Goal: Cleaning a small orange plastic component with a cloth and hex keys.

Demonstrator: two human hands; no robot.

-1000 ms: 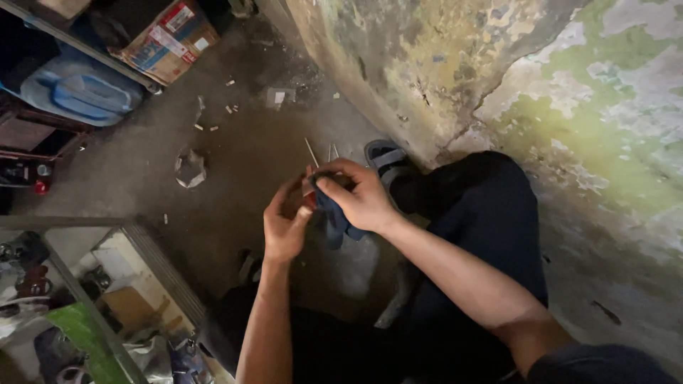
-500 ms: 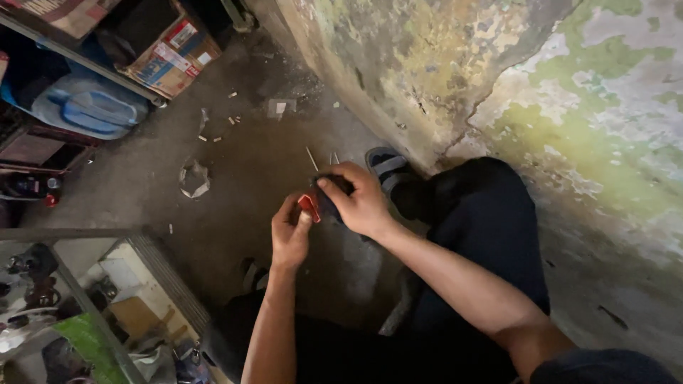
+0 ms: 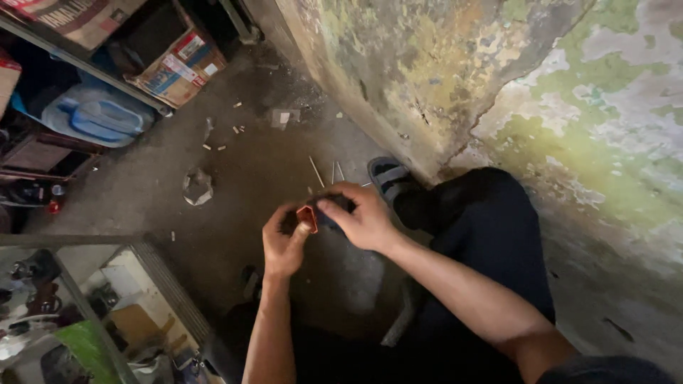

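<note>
— What's the setting?
— A dim concrete floor (image 3: 235,178) beside a peeling, mould-stained wall (image 3: 455,78); a metal shelf with cardboard boxes (image 3: 174,60) and a blue plastic container (image 3: 96,117) stands at the upper left, a glass cabinet (image 3: 85,313) at the lower left.

— And the hands?
— The left hand (image 3: 284,245) pinches a small red piece (image 3: 306,215) between thumb and fingers, closed on it. The right hand (image 3: 363,217) curls shut around a small dark object (image 3: 331,213), touching the red piece, above the floor in front of the knee.

— Anything nearby?
— Thin sticks (image 3: 316,172) lie on the floor just beyond the hands, beside a sandalled foot (image 3: 388,176).
</note>
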